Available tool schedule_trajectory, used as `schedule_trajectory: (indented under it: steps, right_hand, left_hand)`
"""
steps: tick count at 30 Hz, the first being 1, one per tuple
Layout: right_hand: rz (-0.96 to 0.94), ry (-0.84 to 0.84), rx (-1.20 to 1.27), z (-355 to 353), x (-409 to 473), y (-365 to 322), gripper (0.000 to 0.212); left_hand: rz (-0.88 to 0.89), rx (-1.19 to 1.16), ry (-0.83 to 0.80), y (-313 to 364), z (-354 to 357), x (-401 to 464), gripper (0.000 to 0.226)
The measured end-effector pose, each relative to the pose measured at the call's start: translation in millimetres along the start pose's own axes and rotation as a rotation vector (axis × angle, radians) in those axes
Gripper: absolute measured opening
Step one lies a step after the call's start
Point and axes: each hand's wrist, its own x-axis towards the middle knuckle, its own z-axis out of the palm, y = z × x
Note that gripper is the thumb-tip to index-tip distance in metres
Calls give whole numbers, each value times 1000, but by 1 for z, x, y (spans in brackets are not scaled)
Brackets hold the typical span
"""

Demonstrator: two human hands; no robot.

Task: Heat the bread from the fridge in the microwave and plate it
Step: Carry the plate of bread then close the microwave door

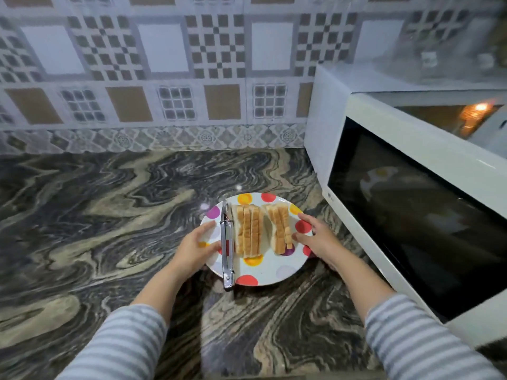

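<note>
A white plate (270,266) with coloured dots sits on the marbled counter, just left of the microwave. Two stacks of sliced bread (248,231) stand on edge in its middle, and metal tongs (227,248) lie along its left side. My left hand (196,246) holds the plate's left rim, thumb on top beside the tongs. My right hand (315,237) holds the right rim, fingers curled over the edge. The white microwave (397,149) stands at the right with its dark-windowed door swung open toward me; its lit cavity shows behind.
The dark swirled stone counter (109,215) stretches left and toward me. A patterned tile wall (164,78) rises behind it. The open microwave door (428,215) juts over the counter close to my right forearm.
</note>
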Motion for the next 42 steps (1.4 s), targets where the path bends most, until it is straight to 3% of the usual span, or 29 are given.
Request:
schedule_trajectory:
  steps: [11,16,21,23,25,28,32,36,42]
  right_hand:
    - [73,-41,-345,-3,15,-14,63]
    - [82,-44,-548,-2,13,-20,64]
    - [57,-54,-727,-10,1,-23,53]
    - [34,-31,-782,-19,-8,-28,52]
    - [16,5,-834,-30,-22,-42,58]
    - [-70,91,-846,-45,-57,-72,57]
    - [-370,335,-864,-62,-125,-116,46]
    - [-613,715,-1029,-80,-191,-144,45]
    - [-181,905,-1296,-122,-229,-141,55]
  left_hand:
    - [-79,378,-150,10,-10,10,59]
    - [-118,689,-153,11,-11,11,67]
    - [-155,733,-187,27,-21,2,35]
    - [-120,857,-79,37,-29,2,27]
    - [-34,962,117,52,-31,3,27]
    - [200,814,250,89,-15,4,30]
    - [557,632,227,155,17,5,42]
    - [824,505,136,220,60,-9,51]
    - [1051,371,-30,284,119,-31,54]
